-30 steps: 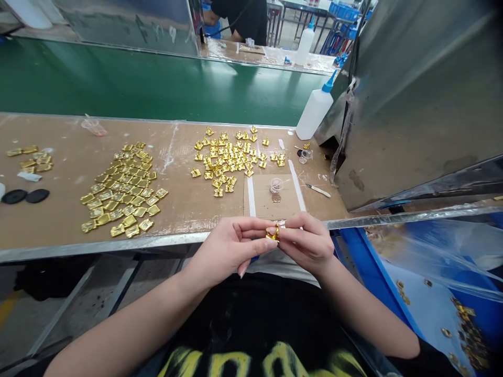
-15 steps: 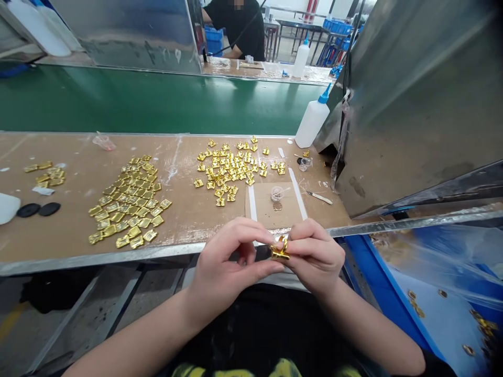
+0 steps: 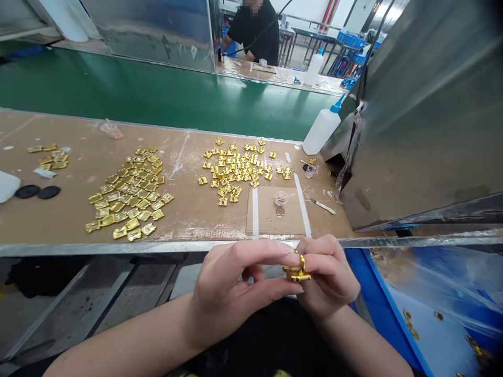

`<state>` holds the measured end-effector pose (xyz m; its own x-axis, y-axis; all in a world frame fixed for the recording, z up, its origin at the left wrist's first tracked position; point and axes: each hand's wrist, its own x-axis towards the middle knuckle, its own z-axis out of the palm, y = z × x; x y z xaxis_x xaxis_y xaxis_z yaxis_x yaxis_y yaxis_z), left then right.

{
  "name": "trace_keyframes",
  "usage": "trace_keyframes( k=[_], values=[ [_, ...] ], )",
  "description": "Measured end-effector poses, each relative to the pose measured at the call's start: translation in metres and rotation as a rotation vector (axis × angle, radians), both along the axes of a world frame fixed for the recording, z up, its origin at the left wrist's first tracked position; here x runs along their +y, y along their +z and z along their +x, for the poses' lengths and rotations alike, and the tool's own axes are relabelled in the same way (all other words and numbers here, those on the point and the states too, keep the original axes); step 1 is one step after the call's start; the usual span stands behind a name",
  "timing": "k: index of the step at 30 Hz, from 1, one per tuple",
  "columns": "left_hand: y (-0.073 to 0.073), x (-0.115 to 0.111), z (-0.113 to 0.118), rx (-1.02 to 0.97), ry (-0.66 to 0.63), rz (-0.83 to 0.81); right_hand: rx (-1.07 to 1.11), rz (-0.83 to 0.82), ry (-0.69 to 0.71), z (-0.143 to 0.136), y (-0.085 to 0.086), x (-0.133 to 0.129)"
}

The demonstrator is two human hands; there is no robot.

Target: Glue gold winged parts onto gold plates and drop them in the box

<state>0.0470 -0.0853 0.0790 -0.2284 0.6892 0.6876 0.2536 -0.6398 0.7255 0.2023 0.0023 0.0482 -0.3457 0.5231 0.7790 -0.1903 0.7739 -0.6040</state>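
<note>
A shiny gold metal piece with a ring-shaped loop [image 3: 302, 263] is pinched between my two hands, just off the front edge of the bench. My left hand [image 3: 236, 283] grips its left side between thumb and index finger. On the other side my right hand [image 3: 332, 275] holds it by the loop, its fingers curled. Part of the piece is hidden behind the fingertips. Beyond my hands, a cardboard square [image 3: 271, 220] with white strips carries a small clear cup [image 3: 281, 198]. Many similar gold pieces [image 3: 239, 166] lie in a loose cluster behind it.
Flat gold rectangular plates [image 3: 137, 186] spread over the left of the bench. A white bottle [image 3: 321, 131] with a blue nozzle and a small knife [image 3: 323, 206] are at right. A blue bin [image 3: 393, 314] sits low right. Across the green belt [image 3: 157, 89] is a person [image 3: 259, 31].
My view has tilted and shifted slightly. Both hands appear a little lower and further right, still holding the gold piece together.
</note>
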Motion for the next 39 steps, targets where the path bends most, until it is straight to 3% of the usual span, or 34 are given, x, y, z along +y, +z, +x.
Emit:
trace_keyframes(
  k=[6,10,13,20,22,24,28,31,35,39],
  values=[
    [-0.002,0.001,0.002,-0.003,0.094,-0.011,0.047,0.139,-0.017,-0.007,0.010,0.004],
    [-0.005,0.002,0.000,-0.002,0.112,-0.051,0.043,0.130,-0.043,-0.011,0.007,0.005],
    [-0.013,0.004,-0.002,-0.056,0.117,-0.139,0.019,0.089,-0.089,-0.015,0.002,0.005],
    [-0.033,0.019,-0.018,-0.409,0.123,-0.407,-0.081,0.066,-0.107,-0.034,-0.023,0.026],
    [-0.035,0.022,-0.027,-0.500,0.078,-0.471,-0.088,0.112,-0.128,-0.037,-0.026,0.033],
    [-0.034,0.024,-0.035,-0.581,-0.053,-0.569,-0.103,0.180,-0.141,-0.037,-0.025,0.039],
    [-0.027,0.025,-0.047,-0.643,-0.237,-0.727,-0.187,0.402,-0.091,-0.032,-0.015,0.048],
    [-0.021,0.024,-0.049,-0.622,-0.234,-0.736,-0.234,0.485,-0.034,-0.029,-0.008,0.054],
    [-0.013,0.019,-0.051,-0.454,-0.177,-0.637,-0.197,0.467,0.019,-0.026,-0.003,0.053],
    [-0.006,0.011,-0.053,-0.043,0.060,-0.335,-0.068,0.191,-0.010,-0.024,-0.004,0.043]
  ],
)
